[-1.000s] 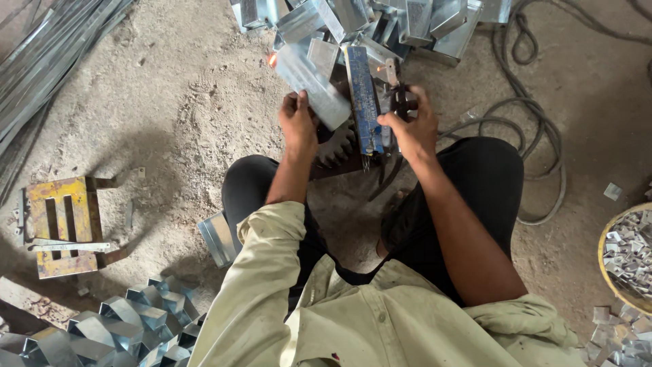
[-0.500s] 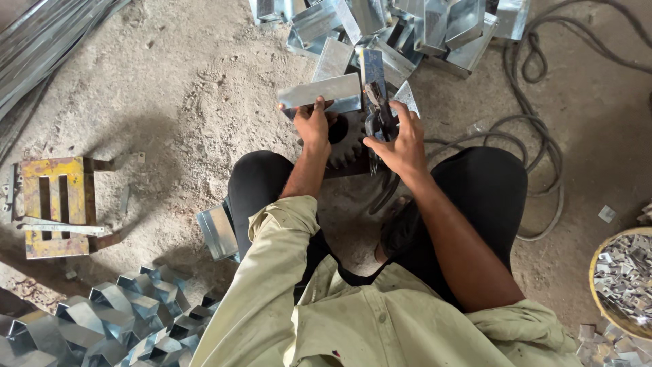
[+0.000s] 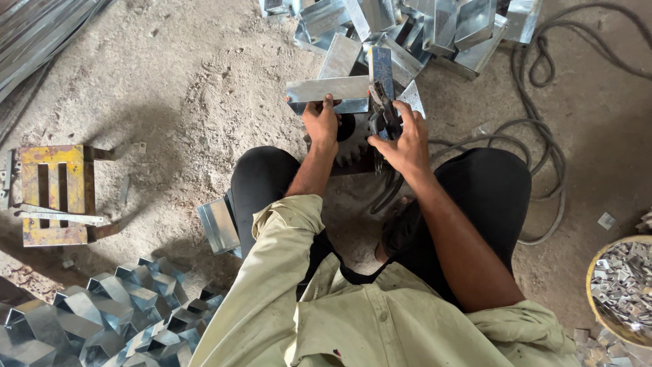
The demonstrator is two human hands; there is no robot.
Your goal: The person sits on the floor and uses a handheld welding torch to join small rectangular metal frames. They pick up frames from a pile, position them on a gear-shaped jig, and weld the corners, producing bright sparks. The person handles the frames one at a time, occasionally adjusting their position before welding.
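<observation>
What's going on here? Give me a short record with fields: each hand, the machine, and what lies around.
Left hand: grips a flat shiny sheet-metal strip, held level
Right hand: closed on the dark handle of a small floor-mounted cutting tool
Ahead: pile of bent shiny metal channels
Left: yellow rusty metal jig
Lower left: folded zigzag metal pieces
Right: grey cable; round basket of metal scraps

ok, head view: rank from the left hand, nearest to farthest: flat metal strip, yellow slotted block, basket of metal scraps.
1. Flat metal strip: held in the left hand, just ahead of the knees.
2. Yellow slotted block: on the ground at the frame's left edge.
3. Basket of metal scraps: lower right corner, past the right leg.
</observation>
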